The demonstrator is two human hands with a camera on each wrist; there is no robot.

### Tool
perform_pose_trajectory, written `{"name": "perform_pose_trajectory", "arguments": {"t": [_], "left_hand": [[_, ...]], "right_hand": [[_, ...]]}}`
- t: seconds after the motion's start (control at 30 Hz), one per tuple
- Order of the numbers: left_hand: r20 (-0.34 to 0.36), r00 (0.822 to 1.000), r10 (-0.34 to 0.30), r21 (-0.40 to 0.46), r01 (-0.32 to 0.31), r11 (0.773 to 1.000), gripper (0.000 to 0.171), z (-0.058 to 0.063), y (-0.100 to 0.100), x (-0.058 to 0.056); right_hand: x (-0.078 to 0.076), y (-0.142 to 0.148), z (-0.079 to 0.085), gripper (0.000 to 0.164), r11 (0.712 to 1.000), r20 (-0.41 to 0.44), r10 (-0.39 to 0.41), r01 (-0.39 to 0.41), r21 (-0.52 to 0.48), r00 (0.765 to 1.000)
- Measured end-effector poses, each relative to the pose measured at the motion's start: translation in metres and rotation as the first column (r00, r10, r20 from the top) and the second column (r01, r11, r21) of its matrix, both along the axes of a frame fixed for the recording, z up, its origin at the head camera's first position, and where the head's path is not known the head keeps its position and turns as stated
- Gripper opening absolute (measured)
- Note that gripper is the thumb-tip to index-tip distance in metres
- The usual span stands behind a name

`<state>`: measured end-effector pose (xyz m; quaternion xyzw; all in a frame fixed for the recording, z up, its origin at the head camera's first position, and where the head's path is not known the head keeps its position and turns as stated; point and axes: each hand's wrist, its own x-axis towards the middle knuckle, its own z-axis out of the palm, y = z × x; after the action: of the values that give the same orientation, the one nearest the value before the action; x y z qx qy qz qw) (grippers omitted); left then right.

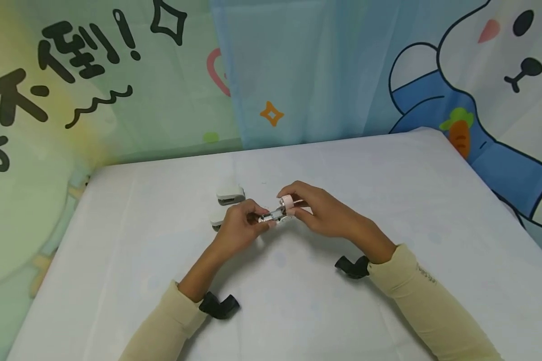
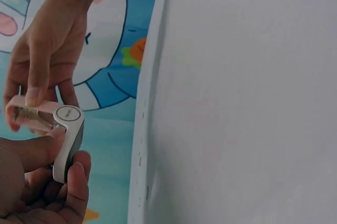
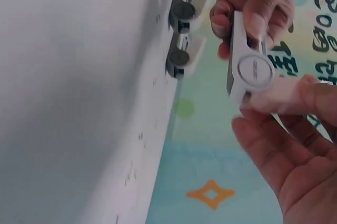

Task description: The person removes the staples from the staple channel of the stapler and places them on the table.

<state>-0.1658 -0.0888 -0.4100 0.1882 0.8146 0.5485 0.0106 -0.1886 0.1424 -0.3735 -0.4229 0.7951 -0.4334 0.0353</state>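
Note:
Both hands hold one small stapler (image 1: 273,215) above the table, its pink top arm (image 2: 45,105) swung wide from the white and grey base (image 3: 238,50). My left hand (image 1: 239,225) grips the base, with the thumb over the metal inside. My right hand (image 1: 325,213) pinches the pink arm between thumb and fingers. A round disc (image 3: 256,71) marks the hinge. Just beyond the left hand sit two similar staplers, one farther back (image 1: 230,196) and one partly hidden by that hand (image 1: 217,220).
A white cloth covers the table (image 1: 298,311). Small thin marks (image 3: 140,136) dot it near the far edge. Behind it hangs a printed curtain (image 1: 307,70). Black wrist mounts sit on the left (image 1: 219,306) and right (image 1: 353,267) sleeves.

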Motion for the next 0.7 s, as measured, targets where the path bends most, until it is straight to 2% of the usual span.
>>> {"name": "perform_pose_trajectory", "arguments": {"t": [0.2, 0.53, 0.7], "left_hand": [[0.035, 0.999, 0.017, 0.080, -0.019, 0.997, 0.017, 0.003, -0.004, -0.003], [0.112, 0.994, 0.003, 0.155, -0.021, 0.988, 0.021, 0.004, -0.007, -0.005], [0.155, 0.988, -0.012, 0.162, -0.013, 0.987, 0.024, 0.007, -0.009, -0.005]], "right_hand": [[-0.006, 0.013, 0.006, 0.033, 0.992, 0.082, -0.080, 0.087, -0.092, 0.993], [-0.013, 0.023, 0.003, 0.031, 0.979, 0.236, -0.016, 0.064, -0.195, 0.972], [-0.015, 0.025, 0.002, 0.031, 0.973, 0.287, -0.006, 0.071, -0.219, 0.958]]}}
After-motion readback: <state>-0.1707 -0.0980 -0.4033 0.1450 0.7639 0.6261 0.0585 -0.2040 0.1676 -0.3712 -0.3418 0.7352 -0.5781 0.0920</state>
